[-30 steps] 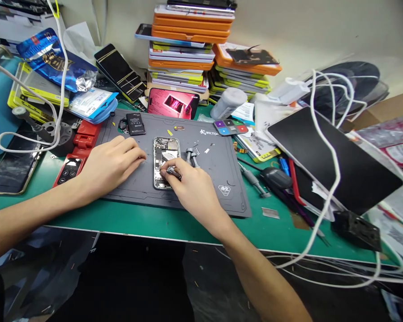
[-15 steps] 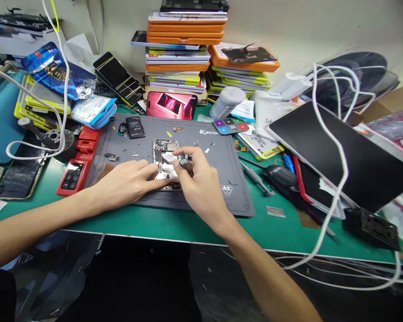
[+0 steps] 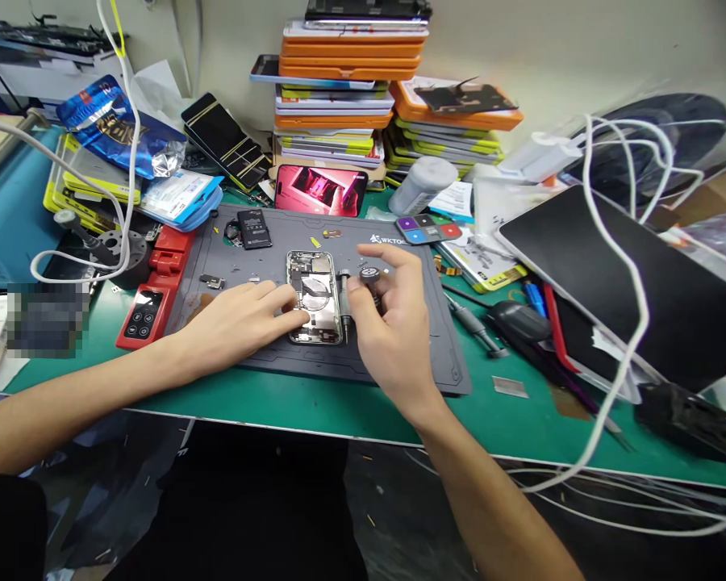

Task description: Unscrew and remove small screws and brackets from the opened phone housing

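Note:
An opened phone (image 3: 327,331) lies on the grey work mat, its circuit boards and a round coil (image 3: 318,292) exposed. My left hand (image 3: 242,319) rests at its left side, with thumb and fingertips pressed on the frame and lower inside. Just right of the phone is my right hand (image 3: 396,323), curled around a dark, round-capped screwdriver (image 3: 370,276), index finger stretched out. A second, grey-handled screwdriver (image 3: 344,300) stands between the phone's right edge and my right thumb, tip down. Whether the thumb grips this one I cannot tell.
A black battery (image 3: 255,229) and small parts lie on the mat (image 3: 266,355). Left is a red device (image 3: 142,315); behind, a lit phone (image 3: 320,191) and stacked orange boxes (image 3: 351,60). A soldering-type tool (image 3: 475,324), black panel (image 3: 629,282) and white cable (image 3: 623,282) crowd the right.
My right hand has moved right, off the phone, uncovering its coil and right edge. The grey-handled screwdriver now shows beside it. My left hand stays on the phone; the view has shifted slightly.

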A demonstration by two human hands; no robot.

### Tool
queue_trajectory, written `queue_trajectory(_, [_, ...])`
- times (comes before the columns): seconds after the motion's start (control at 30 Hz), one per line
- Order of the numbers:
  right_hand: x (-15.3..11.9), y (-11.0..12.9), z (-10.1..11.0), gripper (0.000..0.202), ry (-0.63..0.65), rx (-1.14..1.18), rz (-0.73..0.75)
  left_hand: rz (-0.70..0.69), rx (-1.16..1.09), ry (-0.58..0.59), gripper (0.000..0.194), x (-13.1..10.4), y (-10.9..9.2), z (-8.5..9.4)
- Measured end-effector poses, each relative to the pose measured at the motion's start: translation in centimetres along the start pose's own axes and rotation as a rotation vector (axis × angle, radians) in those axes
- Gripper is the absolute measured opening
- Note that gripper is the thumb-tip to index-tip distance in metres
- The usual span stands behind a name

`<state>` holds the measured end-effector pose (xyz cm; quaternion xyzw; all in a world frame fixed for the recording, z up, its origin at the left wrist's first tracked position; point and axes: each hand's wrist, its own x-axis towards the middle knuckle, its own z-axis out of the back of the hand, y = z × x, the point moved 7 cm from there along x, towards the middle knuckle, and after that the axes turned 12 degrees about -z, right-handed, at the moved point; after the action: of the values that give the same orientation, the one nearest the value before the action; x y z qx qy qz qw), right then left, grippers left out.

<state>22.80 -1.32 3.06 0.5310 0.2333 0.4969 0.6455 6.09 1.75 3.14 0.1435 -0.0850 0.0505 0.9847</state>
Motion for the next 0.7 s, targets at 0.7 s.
queue_trajectory(0.7, [-0.8,0.4,-1.6,0.045,0.15,0.12,0.217,0.406,-0.443,-0.08,0.01,-3.7,5.8,0.6])
